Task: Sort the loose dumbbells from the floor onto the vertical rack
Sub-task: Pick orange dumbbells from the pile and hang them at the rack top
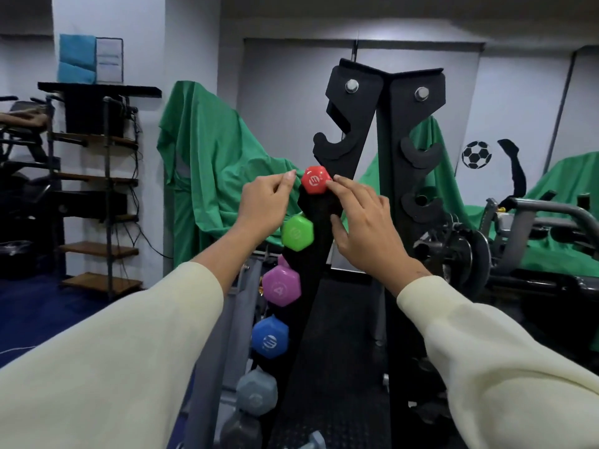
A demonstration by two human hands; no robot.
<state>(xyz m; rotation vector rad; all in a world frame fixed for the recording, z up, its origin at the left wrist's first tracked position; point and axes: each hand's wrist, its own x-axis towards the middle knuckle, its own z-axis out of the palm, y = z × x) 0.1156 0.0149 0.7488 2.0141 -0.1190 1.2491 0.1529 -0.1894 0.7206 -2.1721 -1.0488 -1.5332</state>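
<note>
A tall black vertical rack (pixel 348 150) stands in front of me with hooked cradles down its sides. A red dumbbell (pixel 315 179) sits in a cradle on the rack's left side. Below it hang a green dumbbell (pixel 297 233), a purple one (pixel 281 286), a blue one (pixel 270 338), a grey one (pixel 257 392) and a dark one (pixel 241 432). My left hand (pixel 264 205) is just left of the red dumbbell, fingers curled, fingertips near its far end. My right hand (pixel 363 228) touches the red head's right edge with its fingertips.
The two cradles (pixel 335 147) above the red dumbbell and the cradles (pixel 421 153) on the rack's right side hold nothing. Green cloth (pixel 210 163) drapes behind. A shelf unit (pixel 97 189) stands left. A weight bench with plates (pixel 470 251) is at right.
</note>
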